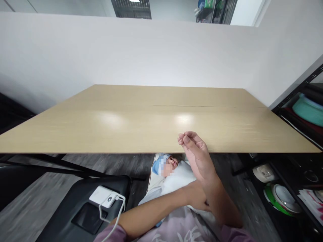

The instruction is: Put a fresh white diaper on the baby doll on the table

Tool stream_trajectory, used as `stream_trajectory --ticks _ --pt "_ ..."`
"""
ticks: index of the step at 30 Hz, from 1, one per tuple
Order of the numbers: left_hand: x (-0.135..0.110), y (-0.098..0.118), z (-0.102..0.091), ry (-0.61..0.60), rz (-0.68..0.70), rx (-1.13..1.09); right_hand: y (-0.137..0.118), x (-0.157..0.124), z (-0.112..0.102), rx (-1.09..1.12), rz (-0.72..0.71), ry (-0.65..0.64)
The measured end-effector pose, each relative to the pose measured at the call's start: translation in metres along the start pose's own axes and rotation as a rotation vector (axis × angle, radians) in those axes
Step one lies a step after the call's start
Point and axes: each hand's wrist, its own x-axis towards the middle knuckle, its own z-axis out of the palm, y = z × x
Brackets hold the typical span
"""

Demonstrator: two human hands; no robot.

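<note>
My right hand (194, 149) is raised over the near edge of the table (141, 127). Its fingers are bent and drawn together with the thumb against them, and no object shows in them. Across my lap reaches my left arm, with the left hand (198, 195) passing behind my right forearm; its fingers are hidden there. Beneath both arms a white blanket (174, 181) covers a small swaddled figure, a baby or a doll, in a blue cap (156, 166). The figure lies on my lap, its head partly under the table edge.
To the left, a black chair (65, 201) holds a white power bank (107, 196) with a white cable (118, 215) and a dark flat phone-like device (89, 216). Black shelves on the right carry a teal item (309, 109) and round containers (285, 198). A white wall (151, 53) stands behind.
</note>
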Motion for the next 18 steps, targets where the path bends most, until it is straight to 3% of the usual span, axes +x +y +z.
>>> stream_trajectory --ticks 3,6,10,13,16,18 --pt "-0.002 -0.012 0.016 -0.081 0.12 -0.104 0.008 -0.002 -0.008 -0.038 0.005 0.004" --pt "-0.005 -0.014 0.018 -0.056 0.075 -0.119 0.019 -0.009 -0.034 -0.169 0.01 0.054" --pt "-0.012 -0.008 0.005 0.029 -0.039 -0.025 0.029 -0.028 -0.105 -0.574 -0.054 0.141" --pt "-0.02 -0.005 -0.006 0.029 -0.044 0.054 0.032 -0.051 -0.172 -0.965 -0.065 0.075" --pt "-0.033 -0.005 -0.011 0.074 -0.028 0.026 0.037 -0.071 -0.226 -1.139 -0.04 0.082" --pt "-0.044 -0.004 -0.011 0.131 -0.027 0.014 0.044 -0.08 -0.245 -1.181 0.032 0.015"
